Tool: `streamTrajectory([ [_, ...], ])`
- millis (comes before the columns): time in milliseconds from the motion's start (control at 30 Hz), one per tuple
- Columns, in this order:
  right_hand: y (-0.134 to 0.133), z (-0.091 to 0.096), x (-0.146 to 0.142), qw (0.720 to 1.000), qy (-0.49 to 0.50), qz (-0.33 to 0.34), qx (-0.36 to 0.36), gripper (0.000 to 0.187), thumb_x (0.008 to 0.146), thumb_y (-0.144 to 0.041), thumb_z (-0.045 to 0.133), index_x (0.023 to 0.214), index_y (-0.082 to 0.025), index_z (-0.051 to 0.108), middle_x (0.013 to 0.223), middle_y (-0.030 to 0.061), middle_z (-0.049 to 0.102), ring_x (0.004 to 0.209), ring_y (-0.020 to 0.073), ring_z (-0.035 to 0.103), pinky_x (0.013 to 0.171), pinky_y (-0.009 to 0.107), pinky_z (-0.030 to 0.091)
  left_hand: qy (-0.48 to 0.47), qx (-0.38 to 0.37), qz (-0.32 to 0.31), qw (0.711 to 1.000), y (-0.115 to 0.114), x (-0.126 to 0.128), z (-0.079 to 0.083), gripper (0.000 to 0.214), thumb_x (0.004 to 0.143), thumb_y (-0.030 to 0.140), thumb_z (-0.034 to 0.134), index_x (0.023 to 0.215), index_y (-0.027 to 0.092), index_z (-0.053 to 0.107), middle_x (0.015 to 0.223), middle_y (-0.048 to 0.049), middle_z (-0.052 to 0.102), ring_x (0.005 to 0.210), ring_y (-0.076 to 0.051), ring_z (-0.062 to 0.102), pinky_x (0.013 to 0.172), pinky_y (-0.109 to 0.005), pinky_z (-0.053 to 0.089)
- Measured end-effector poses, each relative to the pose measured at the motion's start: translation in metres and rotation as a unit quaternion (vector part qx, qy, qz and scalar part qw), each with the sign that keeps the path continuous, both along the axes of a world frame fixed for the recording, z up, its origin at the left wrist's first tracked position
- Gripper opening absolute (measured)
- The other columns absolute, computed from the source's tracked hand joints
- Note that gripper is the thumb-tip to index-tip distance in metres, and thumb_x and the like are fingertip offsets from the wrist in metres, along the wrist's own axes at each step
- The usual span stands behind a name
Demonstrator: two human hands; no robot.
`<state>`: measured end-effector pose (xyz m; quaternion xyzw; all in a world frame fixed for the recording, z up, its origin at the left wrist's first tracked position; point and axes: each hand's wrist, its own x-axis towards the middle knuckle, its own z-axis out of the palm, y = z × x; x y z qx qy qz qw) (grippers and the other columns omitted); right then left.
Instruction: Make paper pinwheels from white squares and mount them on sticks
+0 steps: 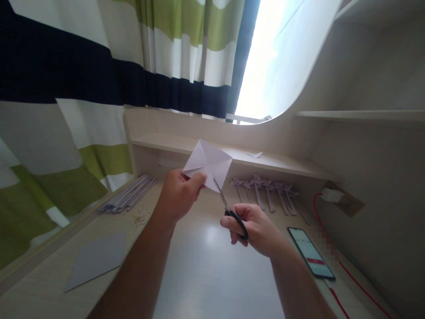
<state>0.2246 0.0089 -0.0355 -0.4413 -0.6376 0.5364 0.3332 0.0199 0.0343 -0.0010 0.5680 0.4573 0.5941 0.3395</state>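
My left hand [181, 192] pinches the lower left corner of a pale creased paper square [209, 163] and holds it up over the desk. My right hand [254, 228] grips black-handled scissors [229, 210]. Their blades point up and to the left, and the tips meet the paper's lower edge. Both hands hover above the light wooden desk [206, 266].
A row of finished paper pinwheels [265, 190] lies at the back of the desk. A bundle of paper sticks [128, 199] lies at the left, with a flat grey sheet [98, 259] nearer me. A phone [310, 252] and red cable [352, 274] lie at the right. Striped curtains hang behind.
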Motion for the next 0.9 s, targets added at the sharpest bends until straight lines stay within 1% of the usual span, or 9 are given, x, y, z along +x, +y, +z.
streamTrajectory([
  [133, 0.0025, -0.0012, -0.0022, 1.000, 0.025, 0.006, -0.007, 0.042, 0.076, -0.049, 0.087, 0.070, -0.016, 0.063, 0.058, -0.0006, 0.065, 0.046, 0.0084, 0.055, 0.045, 0.020, 0.044, 0.006, -0.002, -0.022, 1.000, 0.0016, 0.0034, -0.0011, 0.033, 0.078, 0.031, 0.064, 0.049, 0.020, 0.053, 0.042, 0.0042, 0.047, 0.042, -0.011, 0.042, 0.044, -0.025, 0.031],
  [300, 0.0054, -0.0002, -0.0041, 0.999, 0.045, 0.010, -0.010, 0.042, 0.074, -0.050, 0.089, 0.071, -0.015, 0.065, 0.062, -0.0010, 0.064, 0.051, 0.0096, 0.056, 0.050, 0.022, 0.051, 0.017, 0.006, -0.036, 0.999, 0.0035, 0.0071, -0.0031, 0.032, 0.080, 0.030, 0.063, 0.050, 0.020, 0.052, 0.043, 0.0048, 0.048, 0.043, -0.011, 0.043, 0.045, -0.025, 0.032],
  [467, 0.0074, 0.0005, -0.0023, 0.999, 0.041, 0.015, -0.003, 0.041, 0.075, -0.050, 0.088, 0.072, -0.015, 0.066, 0.065, -0.0003, 0.064, 0.053, 0.0102, 0.057, 0.051, 0.023, 0.051, 0.025, 0.018, -0.050, 0.998, 0.0032, 0.0076, -0.0035, 0.034, 0.081, 0.028, 0.062, 0.050, 0.020, 0.050, 0.045, 0.0050, 0.048, 0.044, -0.011, 0.043, 0.047, -0.025, 0.033],
  [667, 0.0081, 0.0019, -0.0009, 0.999, 0.040, 0.013, -0.003, 0.040, 0.076, -0.048, 0.088, 0.074, -0.014, 0.066, 0.067, 0.0002, 0.065, 0.054, 0.0100, 0.058, 0.052, 0.023, 0.052, 0.037, 0.006, -0.055, 0.998, 0.0035, 0.0087, -0.0048, 0.033, 0.083, 0.029, 0.062, 0.052, 0.020, 0.052, 0.045, 0.0052, 0.048, 0.045, -0.012, 0.043, 0.047, -0.026, 0.032],
  [900, 0.0055, 0.0021, -0.0004, 0.999, 0.042, -0.003, -0.001, 0.043, 0.075, -0.050, 0.088, 0.072, -0.015, 0.063, 0.063, -0.0004, 0.065, 0.051, 0.0093, 0.057, 0.048, 0.020, 0.047, 0.032, 0.024, -0.057, 0.998, 0.0060, 0.0089, -0.0065, 0.032, 0.083, 0.027, 0.061, 0.053, 0.021, 0.051, 0.046, 0.0061, 0.047, 0.046, -0.011, 0.043, 0.048, -0.026, 0.033],
])
